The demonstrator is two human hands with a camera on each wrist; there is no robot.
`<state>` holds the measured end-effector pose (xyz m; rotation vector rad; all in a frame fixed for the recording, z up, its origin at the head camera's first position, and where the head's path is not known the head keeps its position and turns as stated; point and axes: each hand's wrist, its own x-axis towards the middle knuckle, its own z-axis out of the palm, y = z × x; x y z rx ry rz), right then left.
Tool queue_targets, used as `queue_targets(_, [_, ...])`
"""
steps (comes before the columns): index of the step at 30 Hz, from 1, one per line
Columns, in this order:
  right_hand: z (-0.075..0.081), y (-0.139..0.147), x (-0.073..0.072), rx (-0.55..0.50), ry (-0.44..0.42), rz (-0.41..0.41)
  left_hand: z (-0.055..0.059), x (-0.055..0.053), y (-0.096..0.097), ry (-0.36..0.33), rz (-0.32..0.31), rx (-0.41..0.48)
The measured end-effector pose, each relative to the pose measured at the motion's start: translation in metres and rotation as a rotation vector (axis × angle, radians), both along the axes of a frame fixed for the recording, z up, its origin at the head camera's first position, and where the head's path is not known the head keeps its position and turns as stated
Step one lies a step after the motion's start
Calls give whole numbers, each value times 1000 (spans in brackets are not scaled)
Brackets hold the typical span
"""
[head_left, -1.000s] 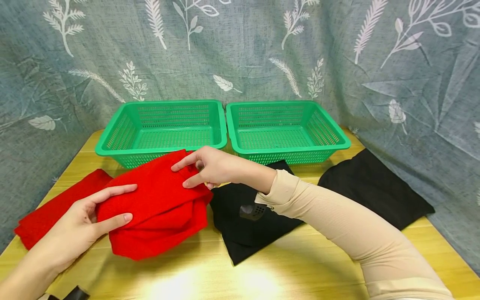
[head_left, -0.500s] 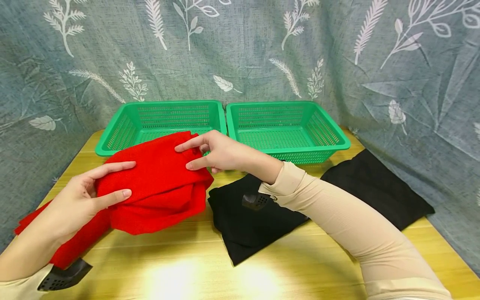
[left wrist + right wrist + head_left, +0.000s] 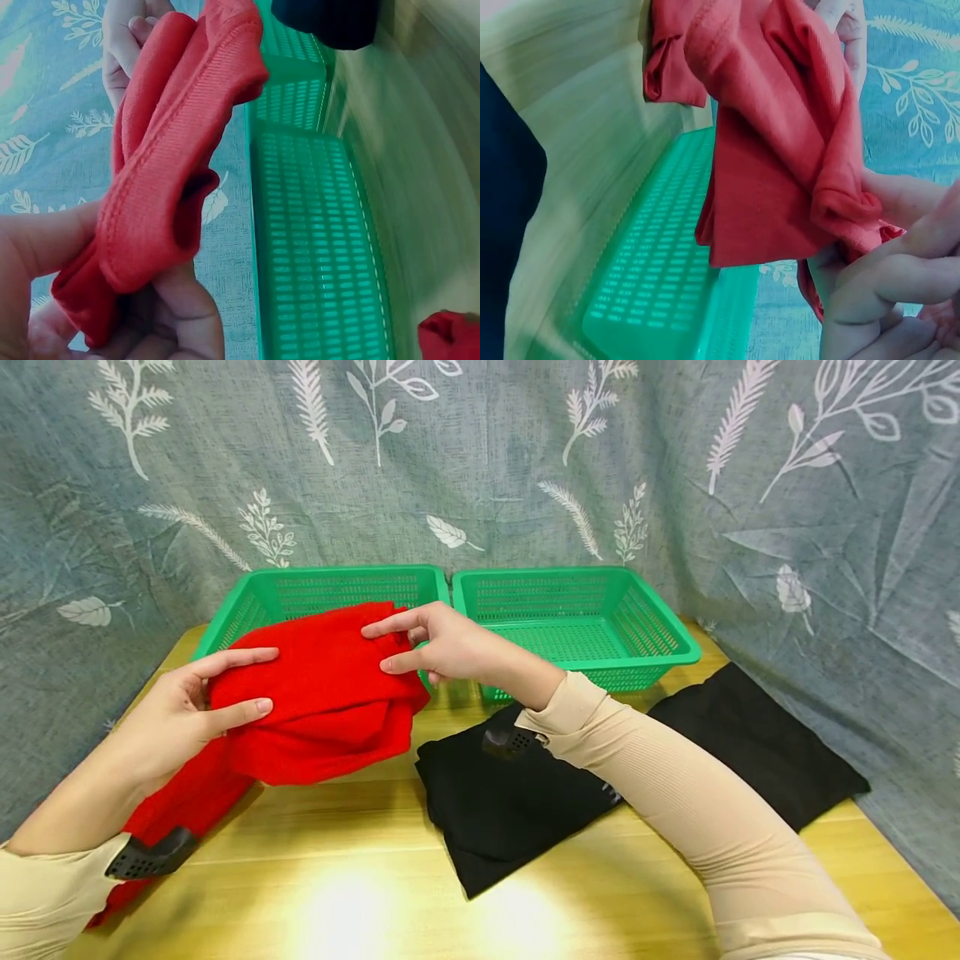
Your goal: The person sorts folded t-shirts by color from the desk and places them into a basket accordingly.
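Because a soft bundle sags easily, the folded red cloth (image 3: pixel 315 685) is presumably held by both sides to keep its layers together. Location: raised off the table (image 3: pixel 337 868), overlapping the near side of the left green basket (image 3: pixel 345 583) in the head view; exact height cannot be told. Adjacent: right green basket (image 3: pixel 600 663). Also on the table: second red cloth (image 3: pixel 198 793), left; middle black cloth (image 3: pixel 502 810) and outer black cloth (image 3: pixel 765 739), right; apparently grouped by colour. Left hand (image 3: pixel 176 706): clamped on the left edge, thumb and forefinger spread apart above, other fingers curled beneath. Right hand (image 3: pixel 457 647): pinching the right corner, gap filled by cloth.
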<state>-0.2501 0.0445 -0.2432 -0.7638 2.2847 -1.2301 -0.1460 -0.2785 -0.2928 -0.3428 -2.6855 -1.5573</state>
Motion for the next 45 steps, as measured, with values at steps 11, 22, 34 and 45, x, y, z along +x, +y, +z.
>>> queue_targets(11, [4, -2, -14, -49, 1, -29, 13, -26, -3, -66, 27, 24])
queue_targets(22, [8, -8, -34, -82, -2, -69, 28, -57, -6, -88, 35, 11])
queue_targets(34, [5, -15, -56, -85, 21, -108, 33, -89, -7, -93, 41, -113])
queue_targets(45, [-1, -24, -78, -110, 51, -163, 35, -121, -5, -90, 67, -162])
